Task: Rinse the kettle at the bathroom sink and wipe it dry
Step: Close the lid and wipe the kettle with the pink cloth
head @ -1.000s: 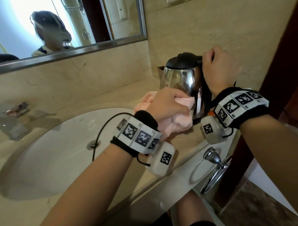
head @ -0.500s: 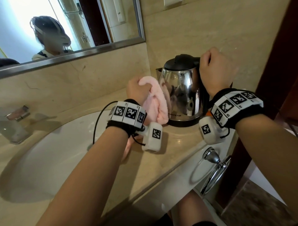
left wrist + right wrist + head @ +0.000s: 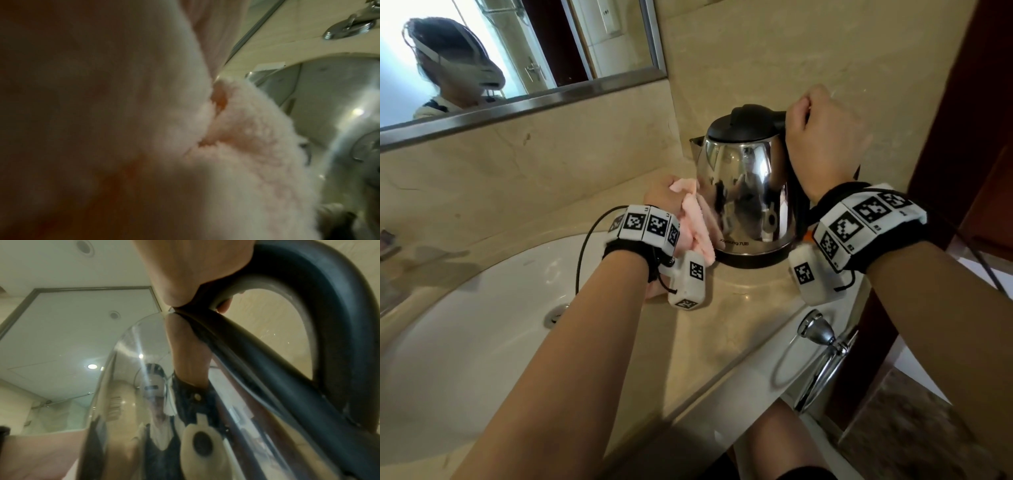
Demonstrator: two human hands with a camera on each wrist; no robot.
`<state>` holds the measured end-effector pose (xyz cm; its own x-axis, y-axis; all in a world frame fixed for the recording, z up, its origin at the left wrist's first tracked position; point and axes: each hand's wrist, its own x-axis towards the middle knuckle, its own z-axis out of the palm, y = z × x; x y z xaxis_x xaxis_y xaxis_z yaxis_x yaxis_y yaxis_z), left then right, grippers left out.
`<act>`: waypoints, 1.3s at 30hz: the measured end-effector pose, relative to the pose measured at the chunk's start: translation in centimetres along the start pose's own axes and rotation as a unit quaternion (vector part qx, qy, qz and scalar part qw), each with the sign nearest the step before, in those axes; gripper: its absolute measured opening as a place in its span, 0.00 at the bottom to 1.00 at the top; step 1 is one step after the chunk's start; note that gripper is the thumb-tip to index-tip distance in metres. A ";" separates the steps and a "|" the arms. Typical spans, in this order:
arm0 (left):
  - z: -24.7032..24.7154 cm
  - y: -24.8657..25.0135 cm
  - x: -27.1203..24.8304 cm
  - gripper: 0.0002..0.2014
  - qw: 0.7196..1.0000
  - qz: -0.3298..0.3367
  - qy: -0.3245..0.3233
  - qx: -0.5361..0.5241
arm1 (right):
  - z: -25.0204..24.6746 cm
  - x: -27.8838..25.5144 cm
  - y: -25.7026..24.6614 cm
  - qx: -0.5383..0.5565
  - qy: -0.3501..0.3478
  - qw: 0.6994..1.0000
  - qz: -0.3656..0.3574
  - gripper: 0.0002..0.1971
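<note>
Kettle wipe-down is underway; rinse looks finished, judging by its spot off the sink (image 3: 465,342). Left hand (image 3: 666,202) clutches a pink cloth (image 3: 697,222) pressed to the left side. Kettle (image 3: 746,192) stands on the surface (image 3: 722,325), right hand (image 3: 825,144) clenched round its handle (image 3: 320,308). Remaining sides probably still need wiping.

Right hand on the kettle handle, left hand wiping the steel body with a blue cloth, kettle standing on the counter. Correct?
Not quite: the cloth is pink, as the head view shows. The rest holds: right hand grips the kettle handle, left hand holds the cloth against the body, on the counter.
</note>
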<state>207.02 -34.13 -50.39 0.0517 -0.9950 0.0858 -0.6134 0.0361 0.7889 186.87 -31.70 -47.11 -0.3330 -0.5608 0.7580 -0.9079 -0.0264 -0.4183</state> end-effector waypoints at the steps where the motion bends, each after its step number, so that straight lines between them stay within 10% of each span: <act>1: 0.0 0.1 -0.1 0.13 1.000 -0.003 -0.020 0.008 | 0.0 0.1 0.0 0.001 0.000 1.000 0.002 0.18; 8: -0.6 0.6 -1.2 0.19 0.999 -0.020 -0.017 -0.023 | 0.2 0.1 -0.3 0.030 -0.001 0.999 0.010 0.18; 19: -2.9 0.8 -5.1 0.11 0.979 0.001 -0.188 0.073 | 0.5 -0.4 -0.4 0.030 0.025 0.999 0.005 0.21; 25: -0.8 1.1 -5.7 0.31 0.961 0.037 -0.140 0.237 | 0.1 -0.3 -0.6 0.021 0.010 1.000 0.012 0.21; 39: -0.3 0.4 -4.6 0.10 0.973 0.030 -0.063 0.222 | -0.2 -0.5 -0.7 0.018 0.000 1.000 0.010 0.20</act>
<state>206.77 -29.47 -50.25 -0.0738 -0.9969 0.0261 -0.8938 0.0777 0.4417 187.60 -31.27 -47.10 -0.3510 -0.5621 0.7489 -0.8911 -0.0453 -0.4516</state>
